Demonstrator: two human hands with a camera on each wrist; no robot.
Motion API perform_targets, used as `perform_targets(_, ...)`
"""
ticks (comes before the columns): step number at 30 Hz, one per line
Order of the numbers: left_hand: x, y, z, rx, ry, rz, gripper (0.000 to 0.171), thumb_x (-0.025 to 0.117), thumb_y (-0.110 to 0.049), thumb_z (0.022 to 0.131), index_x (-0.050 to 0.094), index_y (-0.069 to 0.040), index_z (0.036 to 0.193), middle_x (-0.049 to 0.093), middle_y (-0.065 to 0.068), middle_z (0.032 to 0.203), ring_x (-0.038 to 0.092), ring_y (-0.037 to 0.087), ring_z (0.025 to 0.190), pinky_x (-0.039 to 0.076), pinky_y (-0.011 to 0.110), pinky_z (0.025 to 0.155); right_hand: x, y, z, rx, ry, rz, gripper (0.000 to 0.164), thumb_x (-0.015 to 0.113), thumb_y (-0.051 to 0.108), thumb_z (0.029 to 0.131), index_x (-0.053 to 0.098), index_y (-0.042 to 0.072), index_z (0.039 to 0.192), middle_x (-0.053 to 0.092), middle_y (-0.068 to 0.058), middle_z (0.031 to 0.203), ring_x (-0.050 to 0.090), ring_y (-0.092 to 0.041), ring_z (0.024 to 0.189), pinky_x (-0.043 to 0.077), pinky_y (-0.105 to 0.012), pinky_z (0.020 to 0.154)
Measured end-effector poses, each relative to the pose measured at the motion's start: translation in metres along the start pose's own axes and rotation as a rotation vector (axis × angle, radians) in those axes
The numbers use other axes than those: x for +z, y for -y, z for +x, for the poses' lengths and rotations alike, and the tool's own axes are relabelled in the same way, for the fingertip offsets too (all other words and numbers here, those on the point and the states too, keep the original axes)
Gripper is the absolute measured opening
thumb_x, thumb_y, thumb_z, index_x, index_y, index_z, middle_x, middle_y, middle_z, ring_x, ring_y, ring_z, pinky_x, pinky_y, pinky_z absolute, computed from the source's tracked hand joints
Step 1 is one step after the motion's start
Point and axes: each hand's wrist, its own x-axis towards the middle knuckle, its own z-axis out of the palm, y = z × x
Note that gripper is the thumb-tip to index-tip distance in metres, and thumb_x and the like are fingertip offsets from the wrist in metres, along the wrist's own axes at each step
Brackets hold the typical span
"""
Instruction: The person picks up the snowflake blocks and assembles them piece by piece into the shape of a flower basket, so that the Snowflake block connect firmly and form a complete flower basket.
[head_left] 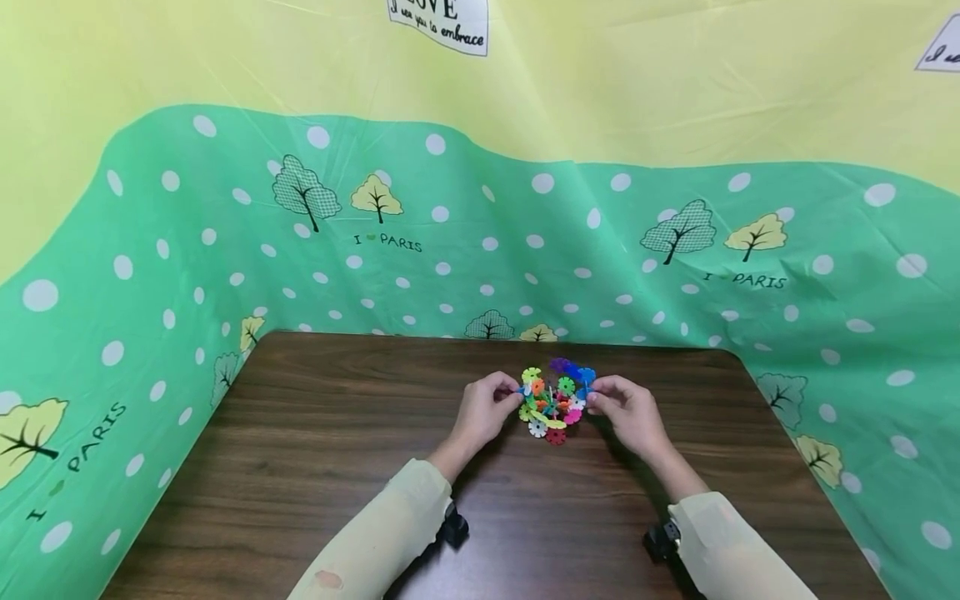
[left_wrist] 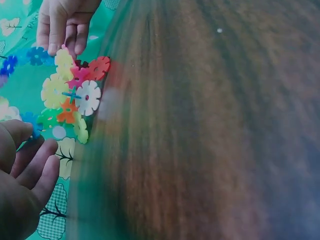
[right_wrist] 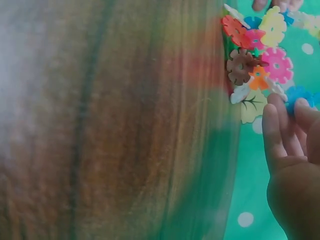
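Note:
A ring-like cluster of interlocking plastic snowflake discs (head_left: 556,424) in many colours is held between the two hands. My left hand (head_left: 484,410) pinches a blue disc (left_wrist: 33,125) at the cluster's left side between thumb and forefinger. On the opposite side my right hand (head_left: 630,413) pinches another blue disc (right_wrist: 298,100) in the same way. Yellow, white, orange and red discs face the left wrist camera, with the white disc (left_wrist: 88,98) nearest the table. In the right wrist view a brown disc (right_wrist: 240,66) and a pink disc (right_wrist: 277,65) stand out.
Below lies a dark wood-grain table (head_left: 337,433), glossy enough to reflect the coloured discs. A green and yellow cloth (head_left: 465,225) with dots and trees hangs behind it and along its sides. Each sleeved wrist carries a small black camera (head_left: 453,527).

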Motion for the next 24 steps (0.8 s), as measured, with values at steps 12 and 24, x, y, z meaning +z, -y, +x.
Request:
perform_targets(12,-0.0009,0.0017,0.0036,-0.033,0.041,-0.078,0.005,0.075,-0.008,0.093,0.074,-0.006,0.097,0.079,0.006,0.089,0.076,0.022,0.085,0.058,0.024,0.078,0.0010,0.0025,-0.0002,0.009,0.002,0.041,0.017,0.059,0.001,0.102,0.066,-0.007,0.116,0.068,-0.027,0.105,0.076,-0.023,0.084,0.063,-0.030,0.075)
perform_targets(24,-0.0012,-0.0014,0.0049,-0.017,0.039,-0.013,0.005,0.076,-0.009,0.093,0.074,-0.006,0.097,0.078,0.006,0.088,0.076,0.022,0.083,0.057,0.022,0.076,0.0010,-0.0015,-0.0026,-0.005,0.008,0.001,0.016,0.056,0.002,0.104,0.061,-0.005,0.116,0.065,-0.025,0.106,0.075,-0.033,0.090,0.063,-0.031,0.077)
